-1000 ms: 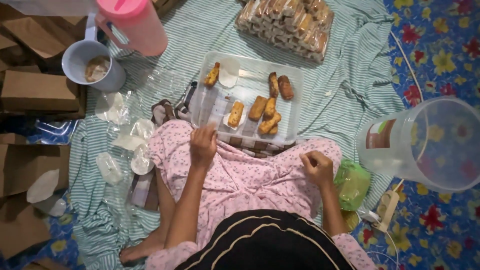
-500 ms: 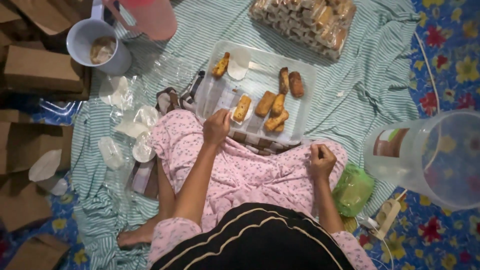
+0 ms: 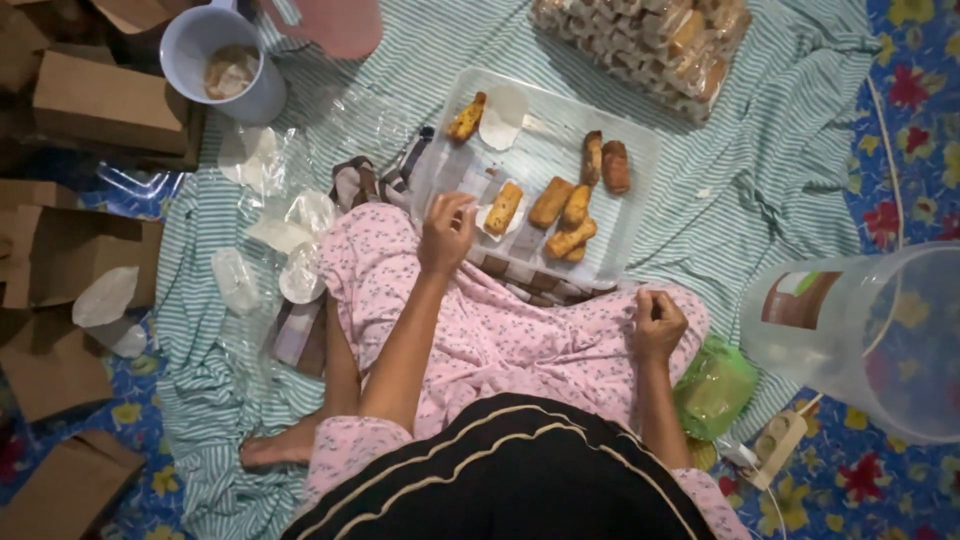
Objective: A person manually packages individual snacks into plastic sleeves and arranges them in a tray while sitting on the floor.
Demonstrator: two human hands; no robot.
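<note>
Your left hand, fingers loosely open, hovers by the fried roll mid-frame, probably soft and greasy, so pinch its sides; your right hand rests fisted, seemingly empty.

One head-worn view — looking steeply down from close above the lap, clear tray at frame centre.

Fried rolls in a clear tray

Golden-brown rolls are clustered by the near edge of the clear plastic tray; one roll is laid at its far-left corner.
</note>
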